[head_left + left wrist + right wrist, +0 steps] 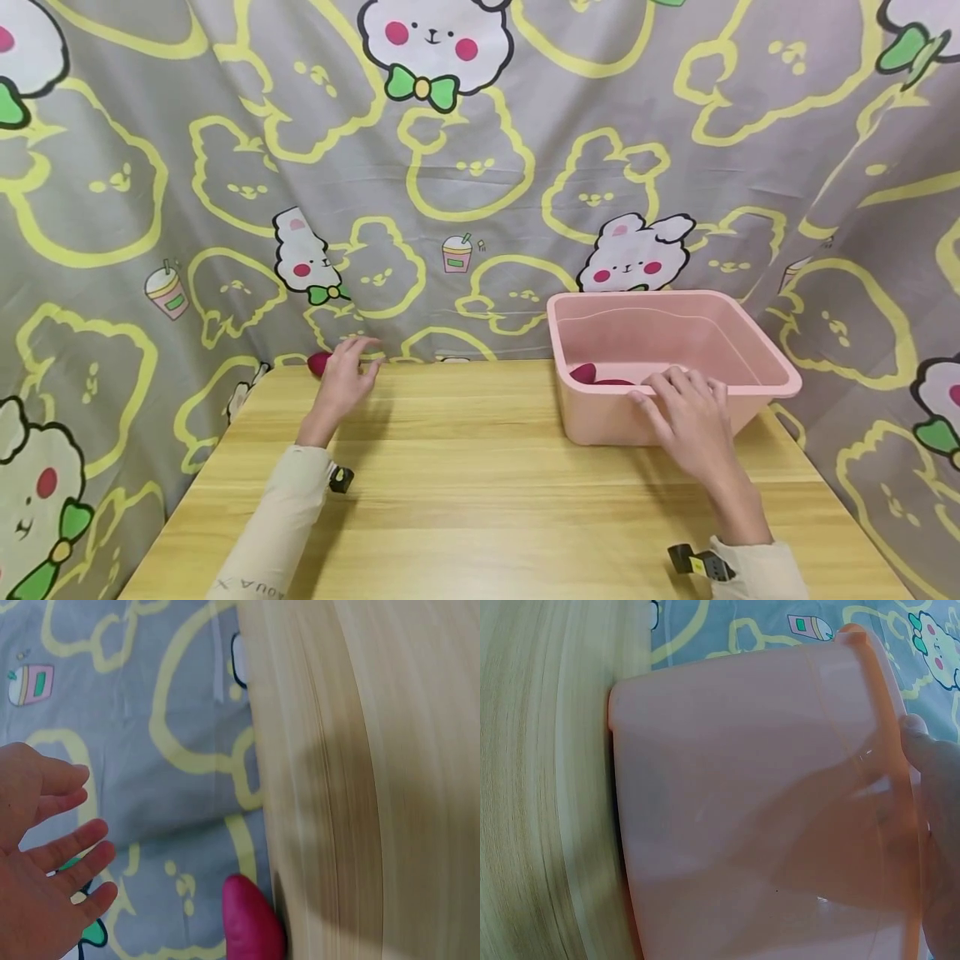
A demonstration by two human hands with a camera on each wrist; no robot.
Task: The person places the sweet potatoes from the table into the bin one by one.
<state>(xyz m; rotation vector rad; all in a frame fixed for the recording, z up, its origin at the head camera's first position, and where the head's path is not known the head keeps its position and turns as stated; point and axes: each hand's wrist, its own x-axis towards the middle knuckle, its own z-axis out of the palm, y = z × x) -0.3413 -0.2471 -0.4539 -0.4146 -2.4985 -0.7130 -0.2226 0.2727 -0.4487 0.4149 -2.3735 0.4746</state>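
A magenta-red oblong object (pixel 318 362) lies at the back edge of the wooden table (pixel 480 483), against the curtain. My left hand (pixel 352 360) hovers just right of it with fingers spread and holds nothing. The left wrist view shows the same spread hand (pixel 52 855) a short gap from the object (pixel 251 926). A pink plastic tub (pixel 652 333) stands at the back right, with dark red pieces (pixel 585 372) on its floor. My right hand (pixel 678 392) rests on the tub's near rim, fingers laid fairly straight. In the right wrist view a fingertip (pixel 915 727) lies on the rim above the tub wall (pixel 742 787).
A grey curtain (pixel 480 167) printed with yellow and white cartoon bears hangs close behind and around both sides of the table. Bare wood stretches between my two forearms toward the front edge. Small dark cameras sit on both wrists.
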